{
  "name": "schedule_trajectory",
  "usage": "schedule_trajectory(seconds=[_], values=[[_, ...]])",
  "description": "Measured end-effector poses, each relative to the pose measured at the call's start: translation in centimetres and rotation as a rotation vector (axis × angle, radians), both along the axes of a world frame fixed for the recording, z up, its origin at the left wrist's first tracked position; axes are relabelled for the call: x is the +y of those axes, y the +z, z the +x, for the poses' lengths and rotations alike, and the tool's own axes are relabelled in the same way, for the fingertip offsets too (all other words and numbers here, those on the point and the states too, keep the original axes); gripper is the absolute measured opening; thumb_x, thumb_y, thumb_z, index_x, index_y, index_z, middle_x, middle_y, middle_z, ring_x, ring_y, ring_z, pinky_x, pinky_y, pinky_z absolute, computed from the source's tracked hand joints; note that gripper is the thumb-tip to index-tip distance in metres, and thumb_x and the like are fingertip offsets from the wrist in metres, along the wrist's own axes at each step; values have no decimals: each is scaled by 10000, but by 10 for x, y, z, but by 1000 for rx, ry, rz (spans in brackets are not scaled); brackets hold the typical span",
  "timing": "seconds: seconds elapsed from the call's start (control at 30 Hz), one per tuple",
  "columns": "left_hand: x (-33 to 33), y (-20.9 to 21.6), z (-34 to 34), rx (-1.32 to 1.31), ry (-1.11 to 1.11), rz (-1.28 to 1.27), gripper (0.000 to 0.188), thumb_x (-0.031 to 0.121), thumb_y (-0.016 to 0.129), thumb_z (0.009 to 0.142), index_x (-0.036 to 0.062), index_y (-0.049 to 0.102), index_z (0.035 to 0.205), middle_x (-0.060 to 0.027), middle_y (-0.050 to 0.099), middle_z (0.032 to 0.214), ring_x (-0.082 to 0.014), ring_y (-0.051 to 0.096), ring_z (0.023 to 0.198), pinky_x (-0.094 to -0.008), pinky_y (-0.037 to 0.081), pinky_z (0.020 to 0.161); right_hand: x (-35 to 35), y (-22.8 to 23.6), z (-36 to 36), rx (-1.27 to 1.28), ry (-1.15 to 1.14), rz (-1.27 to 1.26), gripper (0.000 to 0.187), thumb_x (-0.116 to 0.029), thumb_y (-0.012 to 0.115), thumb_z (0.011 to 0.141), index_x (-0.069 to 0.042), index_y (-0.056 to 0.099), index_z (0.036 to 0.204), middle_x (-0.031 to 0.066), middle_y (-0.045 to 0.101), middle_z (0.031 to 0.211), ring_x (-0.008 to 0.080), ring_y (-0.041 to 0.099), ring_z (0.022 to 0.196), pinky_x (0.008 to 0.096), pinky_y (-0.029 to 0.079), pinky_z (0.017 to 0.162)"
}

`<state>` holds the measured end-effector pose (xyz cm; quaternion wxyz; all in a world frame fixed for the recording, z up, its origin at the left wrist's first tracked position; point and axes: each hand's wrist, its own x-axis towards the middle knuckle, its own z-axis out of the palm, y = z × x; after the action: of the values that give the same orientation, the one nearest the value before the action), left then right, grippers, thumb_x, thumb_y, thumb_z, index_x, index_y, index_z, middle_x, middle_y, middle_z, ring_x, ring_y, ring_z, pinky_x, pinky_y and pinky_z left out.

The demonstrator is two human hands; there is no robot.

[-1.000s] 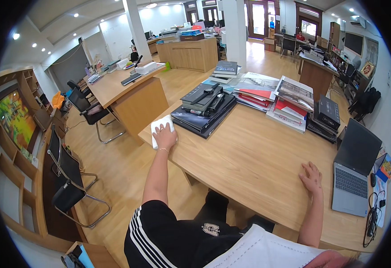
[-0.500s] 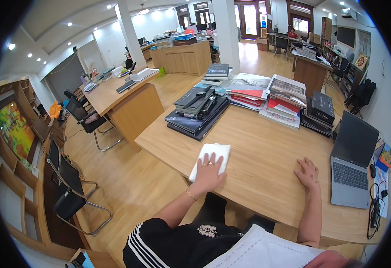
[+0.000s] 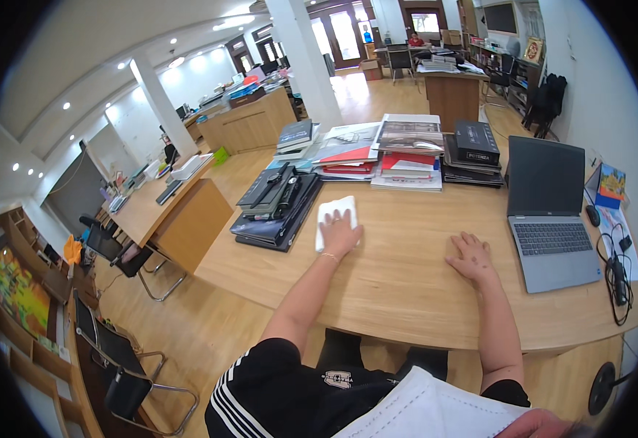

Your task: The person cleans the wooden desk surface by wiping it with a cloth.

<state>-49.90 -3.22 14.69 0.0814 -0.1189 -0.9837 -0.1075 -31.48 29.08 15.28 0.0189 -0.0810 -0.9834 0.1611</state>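
My left hand (image 3: 341, 232) lies palm down with its fingers spread over a folded white cloth (image 3: 345, 204), pressing it against the wooden desk (image 3: 399, 285). The cloth sits just right of a stack of dark folders (image 3: 260, 228). Flat on the desktop, to the left of the open grey laptop (image 3: 559, 244), rests my right hand (image 3: 470, 257). Its fingers are slightly apart and nothing shows in it.
Magazines and papers (image 3: 409, 135) are piled along the far edge, beside a black box (image 3: 477, 142). At the right lie a mouse (image 3: 592, 215) and a charger with cables (image 3: 617, 281). Black chairs (image 3: 118, 365) and another desk (image 3: 187, 219) stand leftward.
My left hand and the cloth have moved farther across the desktop, to beside the dark folders. My right hand still rests on the desk. The whole view has tilted and shifted.
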Motion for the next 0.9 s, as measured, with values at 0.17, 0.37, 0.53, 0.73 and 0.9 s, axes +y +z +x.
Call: schedule_trajectory(seconds=[0.17,0.37,0.53,0.73,0.9], values=[[127,-17,28,7,-296,3,798,575,532,868,129,383,1513,-222,333,1561,-453,277,1444,-598,223,1146,14,-14,-3,211,-137,-99,672,-504,597,890,-166,467,1456,164,350,1557,341,297,1448,588,190,1150],[255,20,162,-41,-741,-138,741,488,588,871,93,418,1474,-216,409,1509,-443,308,1428,-580,258,1122,50,-13,12,387,-330,-27,660,-544,518,928,-146,466,1452,174,357,1551,351,310,1437,590,208,1136],[261,-32,169,169,-913,213,714,456,579,882,84,418,1470,-228,409,1504,-432,337,1414,-552,259,1126,37,-4,-9,476,-225,-75,646,-559,480,945,-141,489,1437,182,403,1521,360,334,1422,575,217,1133],[216,-1,164,2,-865,3,718,469,578,882,97,422,1477,-209,390,1524,-421,334,1416,-548,227,1153,52,-4,8,423,-284,-111,612,-547,469,962,-136,525,1412,173,466,1479,335,386,1396,549,219,1136],[98,-10,77,19,-523,-23,739,523,557,882,133,416,1493,-209,361,1548,-426,313,1431,-545,223,1160,44,-6,2,378,-267,-139,614,-553,473,960,-139,530,1410,160,472,1478,307,394,1395,565,228,1127]])
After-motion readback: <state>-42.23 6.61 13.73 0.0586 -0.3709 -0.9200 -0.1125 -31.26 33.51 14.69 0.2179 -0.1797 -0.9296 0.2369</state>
